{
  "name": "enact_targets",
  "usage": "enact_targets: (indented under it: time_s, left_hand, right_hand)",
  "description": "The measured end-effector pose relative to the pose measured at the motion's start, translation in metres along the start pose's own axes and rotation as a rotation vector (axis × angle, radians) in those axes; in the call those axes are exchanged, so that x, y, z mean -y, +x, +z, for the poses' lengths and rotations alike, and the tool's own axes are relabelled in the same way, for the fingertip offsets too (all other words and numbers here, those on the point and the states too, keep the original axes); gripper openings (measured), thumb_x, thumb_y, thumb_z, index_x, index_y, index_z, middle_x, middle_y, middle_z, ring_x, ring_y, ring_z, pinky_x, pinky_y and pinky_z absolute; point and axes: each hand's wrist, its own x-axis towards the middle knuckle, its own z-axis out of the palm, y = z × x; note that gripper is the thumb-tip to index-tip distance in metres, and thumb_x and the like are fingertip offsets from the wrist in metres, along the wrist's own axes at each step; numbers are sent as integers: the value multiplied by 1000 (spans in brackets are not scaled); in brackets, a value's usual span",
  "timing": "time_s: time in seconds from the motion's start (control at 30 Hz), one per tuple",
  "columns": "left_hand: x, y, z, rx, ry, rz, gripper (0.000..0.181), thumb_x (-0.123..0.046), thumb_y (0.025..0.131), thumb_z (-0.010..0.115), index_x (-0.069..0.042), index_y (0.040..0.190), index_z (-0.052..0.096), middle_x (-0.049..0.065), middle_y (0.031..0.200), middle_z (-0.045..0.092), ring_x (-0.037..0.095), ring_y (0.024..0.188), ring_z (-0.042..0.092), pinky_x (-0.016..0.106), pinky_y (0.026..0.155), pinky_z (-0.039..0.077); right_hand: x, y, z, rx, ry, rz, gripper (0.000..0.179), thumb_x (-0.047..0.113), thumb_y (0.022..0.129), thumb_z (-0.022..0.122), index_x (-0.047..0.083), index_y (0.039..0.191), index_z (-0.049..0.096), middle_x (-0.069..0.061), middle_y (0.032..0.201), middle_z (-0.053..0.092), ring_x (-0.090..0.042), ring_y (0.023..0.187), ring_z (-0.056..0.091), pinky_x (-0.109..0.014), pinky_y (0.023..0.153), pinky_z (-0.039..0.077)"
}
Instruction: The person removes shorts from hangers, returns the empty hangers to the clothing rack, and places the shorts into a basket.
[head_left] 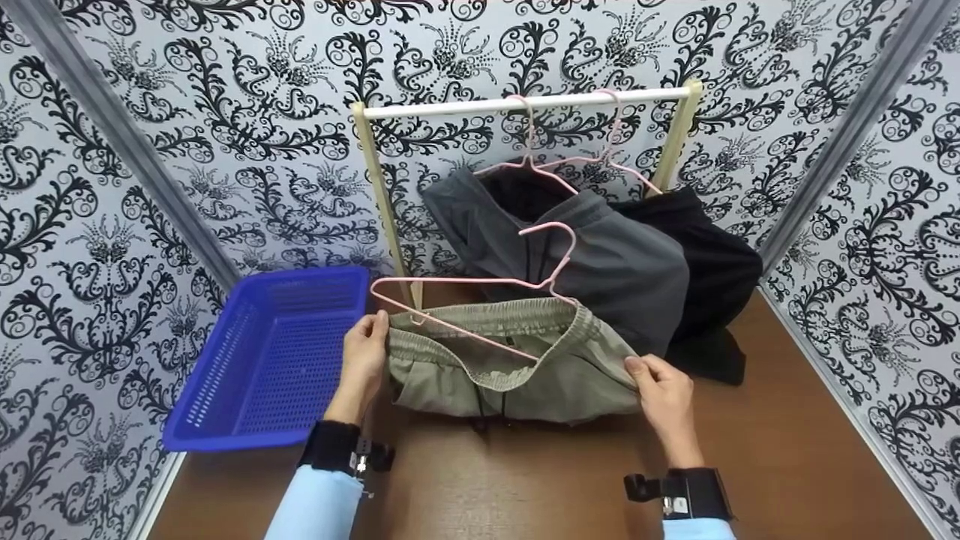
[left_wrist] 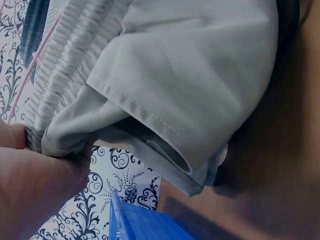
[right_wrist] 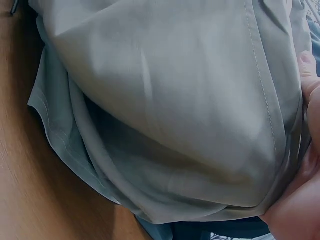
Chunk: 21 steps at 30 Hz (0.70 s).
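Observation:
Olive-green drawstring shorts point(head_left: 577, 382) hang between both hands over the table, with the elastic waist spread open. My left hand point(head_left: 365, 358) pinches the left end of the waistband between thumb and fingers, also seen in the left wrist view at the gathered elastic point(left_wrist: 65, 60). My right hand point(head_left: 664, 394) grips the right side of the shorts, thumb on top of the fabric. A pink hanger point(head_left: 465, 281) has its right end inside the waist, while its left corner sticks out above the waistband. Its hook stands free, and neither hand touches it.
Behind the shorts stands a rack with a white rail point(head_left: 450, 107) and wooden posts. Grey bottoms point(head_left: 622, 255) and black bottoms point(head_left: 724, 259) hang there on pink hangers. A blue basket point(head_left: 199, 390) sits at the left. Patterned walls enclose the brown table point(head_left: 525, 487).

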Motion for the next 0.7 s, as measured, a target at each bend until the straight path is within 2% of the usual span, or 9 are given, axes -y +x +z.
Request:
enact_targets:
  time_s: [0.13, 0.27, 0.5, 0.7]
  left_hand:
    - [3, 0, 4, -22, 1, -7, 29, -19, 108, 53, 4, 94, 64, 0, 79, 54, 13, 77, 50, 23, 71, 41]
    - [3, -2, 8, -33, 30, -8, 30, -20, 109, 52, 6, 99, 64, 2, 80, 55, 14, 77, 51, 24, 71, 42]
    - [4, -4, 16, -58, 71, -17, 30, -21, 109, 52, 6, 104, 64, 4, 83, 55, 15, 78, 50, 26, 72, 42]
    - [7, -5, 22, -83, 161, 23, 30, -22, 108, 53, 6, 105, 65, 12, 89, 62, 27, 88, 57, 32, 78, 44]
  right_hand:
    - [3, -1, 2, -1, 0, -11, 27, 7, 92, 75, 10, 67, 67, 12, 57, 47, -2, 55, 41, -17, 54, 32]
    - [6, -2, 5, 1, -5, -19, 30, 9, 92, 76, 11, 65, 65, 10, 56, 46, -1, 54, 40, -18, 53, 31]
    - [10, -3, 9, 26, -32, 22, 32, 13, 94, 75, 13, 64, 63, 12, 57, 45, -3, 53, 40, -19, 53, 31]
    - [10, -5, 12, 28, -46, 16, 37, 15, 94, 75, 15, 62, 57, 14, 56, 41, -4, 52, 38, -21, 52, 30]
